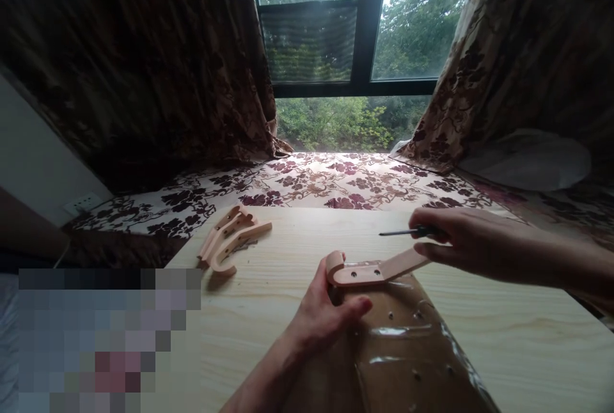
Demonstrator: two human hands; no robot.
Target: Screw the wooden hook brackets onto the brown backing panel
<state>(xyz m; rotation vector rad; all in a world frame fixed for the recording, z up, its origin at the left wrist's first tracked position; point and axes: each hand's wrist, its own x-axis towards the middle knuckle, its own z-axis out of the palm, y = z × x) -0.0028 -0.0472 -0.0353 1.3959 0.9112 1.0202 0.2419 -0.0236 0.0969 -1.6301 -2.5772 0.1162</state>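
Observation:
A curved wooden hook (367,273) with screws in its flat part lies across the far end of a brown, tape-covered cardboard box (403,342). My left hand (326,311) grips the hook's curled end, thumb on the near side and fingers behind it. In my right hand (446,237) is a screwdriver (398,233), its shaft pointing left above the table; this hand is beside the hook's straight end, and whether it touches it is unclear. Small holes dot the box top.
Several similar wooden hooks (242,234) lie at the back left of the pale wooden table (297,234), with small screws among them. Behind the table a floral cloth (345,176) reaches to the window, between dark patterned curtains. The lower left corner is pixelated.

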